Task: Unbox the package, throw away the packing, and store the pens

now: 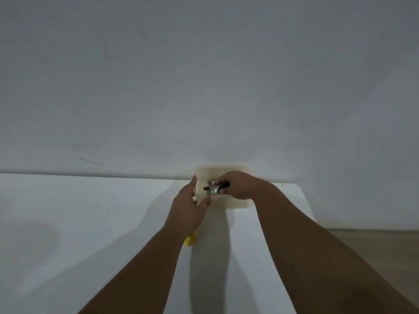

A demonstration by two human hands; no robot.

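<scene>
A cream plastic box [238, 203] stands on the white table [90, 223] against the wall. Above its opening my right hand [242, 185] is closed around a bundle of dark pens [216, 186] wrapped in shiny clear packing. My left hand [189, 206] is at the box's left side, fingers spread, its thumb touching the lower end of the bundle. Whether the left hand grips the box or the packing is hard to tell. The image is dim and blurred.
A small yellow object [190, 240] lies on the table, partly hidden under my left forearm. The grey wall [204, 75] rises right behind the box. The table's right edge [306, 200] drops to a wooden floor [374, 243].
</scene>
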